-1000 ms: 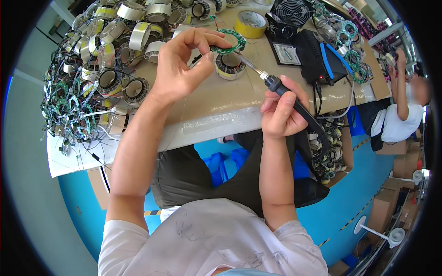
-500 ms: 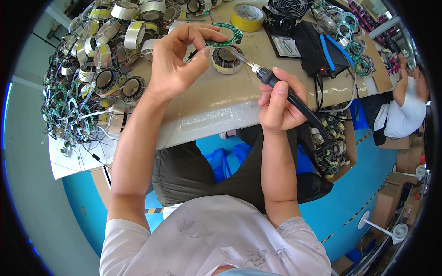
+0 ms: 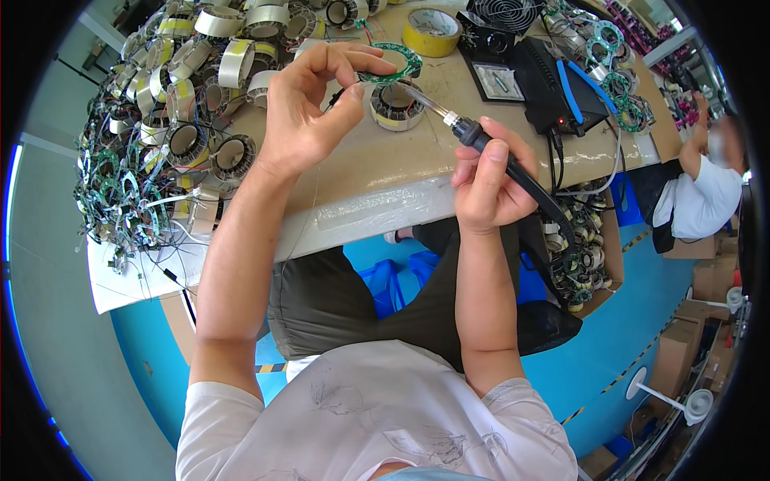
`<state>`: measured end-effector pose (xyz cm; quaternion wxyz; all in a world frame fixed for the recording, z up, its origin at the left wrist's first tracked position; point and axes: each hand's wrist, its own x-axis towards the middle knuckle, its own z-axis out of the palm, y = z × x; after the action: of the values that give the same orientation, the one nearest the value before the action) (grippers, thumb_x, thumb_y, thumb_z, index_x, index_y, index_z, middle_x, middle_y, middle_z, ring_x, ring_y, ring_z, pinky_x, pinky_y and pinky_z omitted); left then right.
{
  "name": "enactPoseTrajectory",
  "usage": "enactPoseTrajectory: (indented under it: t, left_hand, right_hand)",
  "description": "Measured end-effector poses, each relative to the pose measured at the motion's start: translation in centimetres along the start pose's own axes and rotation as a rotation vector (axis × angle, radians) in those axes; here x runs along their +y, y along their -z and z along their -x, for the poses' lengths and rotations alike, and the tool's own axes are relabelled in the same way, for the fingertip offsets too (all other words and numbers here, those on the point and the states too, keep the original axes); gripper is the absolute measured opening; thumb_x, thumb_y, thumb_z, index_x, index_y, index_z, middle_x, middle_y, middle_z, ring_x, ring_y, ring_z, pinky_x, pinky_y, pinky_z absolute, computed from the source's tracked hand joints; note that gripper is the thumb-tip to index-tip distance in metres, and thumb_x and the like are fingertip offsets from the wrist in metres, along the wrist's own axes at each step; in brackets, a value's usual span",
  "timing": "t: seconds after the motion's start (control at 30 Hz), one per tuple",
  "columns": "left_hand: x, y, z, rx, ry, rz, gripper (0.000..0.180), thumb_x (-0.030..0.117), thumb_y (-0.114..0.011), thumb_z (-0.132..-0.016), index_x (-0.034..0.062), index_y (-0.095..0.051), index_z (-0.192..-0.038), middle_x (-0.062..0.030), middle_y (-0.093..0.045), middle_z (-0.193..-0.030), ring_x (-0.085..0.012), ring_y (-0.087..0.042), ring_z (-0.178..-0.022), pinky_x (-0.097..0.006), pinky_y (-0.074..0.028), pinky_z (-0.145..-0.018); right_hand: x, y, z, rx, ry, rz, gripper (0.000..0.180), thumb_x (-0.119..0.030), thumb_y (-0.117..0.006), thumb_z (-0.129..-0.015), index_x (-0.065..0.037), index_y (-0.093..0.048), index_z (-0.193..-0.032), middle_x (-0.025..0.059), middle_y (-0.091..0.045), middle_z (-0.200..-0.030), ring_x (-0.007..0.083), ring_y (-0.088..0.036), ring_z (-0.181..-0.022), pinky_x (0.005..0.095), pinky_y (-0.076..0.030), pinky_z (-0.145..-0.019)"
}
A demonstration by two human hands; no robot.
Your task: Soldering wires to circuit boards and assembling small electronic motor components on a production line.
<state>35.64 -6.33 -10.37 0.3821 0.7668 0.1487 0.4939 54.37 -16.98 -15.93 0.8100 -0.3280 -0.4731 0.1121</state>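
Observation:
My left hand pinches the near-left edge of a green ring-shaped circuit board, with thin wires around the fingers. Directly below the board, a round coil stator with a pale band stands on the table. My right hand is closed around the black handle of a soldering iron. The iron's tip points up and left, close to the board's near edge; whether it touches I cannot tell.
Many banded stators and a tangle of circuit boards fill the table's left side. A yellow tape roll stands behind the board. Right of it are a black soldering station, blue-handled pliers and more ring boards. A co-worker sits at far right.
The soldering iron and my right hand have shifted very slightly right. My left hand keeps its pinch on the circuit board, almost in place.

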Motion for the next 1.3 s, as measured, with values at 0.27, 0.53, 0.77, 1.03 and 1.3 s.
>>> enactPoseTrajectory:
  t: [0.27,0.53,0.77,1.03,1.3]
  left_hand:
    - [-0.1,-0.1,-0.3,0.016,0.012,0.019,0.009,0.001,-0.056,-0.083,0.0052,-0.049,-0.086,-0.0224,-0.072,-0.112,-0.0335,-0.055,-0.127,-0.051,-0.036,-0.113]
    - [-0.1,-0.2,0.0,0.058,0.030,0.067,0.009,-0.004,-0.059,-0.081,0.0020,-0.051,-0.082,-0.0180,-0.073,-0.108,-0.0294,-0.059,-0.121,-0.046,-0.039,-0.110]
    - [0.7,-0.2,0.2,0.029,0.074,0.033,0.012,-0.004,-0.056,-0.083,0.0050,-0.049,-0.086,-0.0202,-0.072,-0.110,-0.0324,-0.055,-0.126,-0.051,-0.036,-0.112]
    - [0.5,-0.3,0.0,0.068,0.044,0.012,0.011,-0.004,-0.061,-0.081,0.0015,-0.052,-0.085,-0.0158,-0.072,-0.106,-0.0275,-0.062,-0.116,-0.042,-0.044,-0.106]
    - [0.3,-0.2,0.2,0.074,0.072,0.000,0.011,0.000,-0.065,-0.082,0.0002,-0.055,-0.086,-0.0211,-0.066,-0.117,-0.0258,-0.062,-0.115,-0.039,-0.045,-0.102]
  right_hand:
    - [0.5,0.0,-0.2,0.025,0.015,0.012,0.018,-0.006,-0.064,-0.096,0.006,-0.067,-0.109,0.0099,-0.069,-0.071,0.0028,-0.052,-0.047,0.0161,-0.039,-0.045]
    - [0.9,0.3,-4.7,-0.139,-0.069,0.335,0.028,-0.008,-0.075,-0.091,-0.001,-0.069,-0.117,0.0049,-0.070,-0.081,0.0051,-0.057,-0.058,0.0199,-0.040,-0.049]
    - [3.5,0.3,-9.1,-0.568,0.108,0.827,0.031,-0.010,-0.072,-0.090,-0.009,-0.069,-0.121,0.0158,-0.067,-0.091,0.0343,-0.067,-0.079,0.0403,-0.053,-0.069]
    - [-0.5,-3.8,-8.3,-0.537,0.405,0.401,0.027,0.002,-0.074,-0.084,-0.007,-0.071,-0.109,0.0103,-0.071,-0.088,0.0282,-0.067,-0.077,0.0366,-0.053,-0.069]
    - [-0.2,-4.8,-8.0,-0.639,0.515,0.415,0.039,0.008,-0.072,-0.074,-0.009,-0.071,-0.108,0.0068,-0.066,-0.078,0.0261,-0.060,-0.069,0.0364,-0.048,-0.064]
